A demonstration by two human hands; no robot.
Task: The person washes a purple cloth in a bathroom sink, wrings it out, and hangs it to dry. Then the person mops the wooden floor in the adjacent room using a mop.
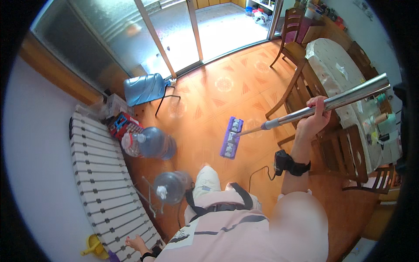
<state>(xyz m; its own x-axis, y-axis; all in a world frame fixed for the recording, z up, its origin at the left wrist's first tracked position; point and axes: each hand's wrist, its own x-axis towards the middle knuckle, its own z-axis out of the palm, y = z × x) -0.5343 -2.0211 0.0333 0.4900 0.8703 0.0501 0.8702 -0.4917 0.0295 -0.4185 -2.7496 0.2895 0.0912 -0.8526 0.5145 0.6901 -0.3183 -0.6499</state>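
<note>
My right hand (pixel 314 114) grips the shiny metal pole (pixel 353 93) of a mop with its fingers wrapped around it. The pole slants down to the left through a grey collar (pixel 271 123). It ends at a flat purple mop head (pixel 231 137) with grey fittings, lying on the orange tiled floor (pixel 209 104). At the lower left my left hand (pixel 136 243) is empty, its fingers loosely apart. It is in front of a long white panel (pixel 104 186) crossed by dark cords. Close by sits a yellow plastic object (pixel 95 246) with a handle, partly cut off by the dark rim.
Large water jugs (pixel 155 144) (pixel 173 188) stand at left, beside a red box (pixel 124 126). A blue jug (pixel 145 88) lies on a black metal stand. Wooden chairs (pixel 347 154) line a cloth-covered table (pixel 330 62) at right. A sliding glass door (pixel 170 36) stands partly open ahead.
</note>
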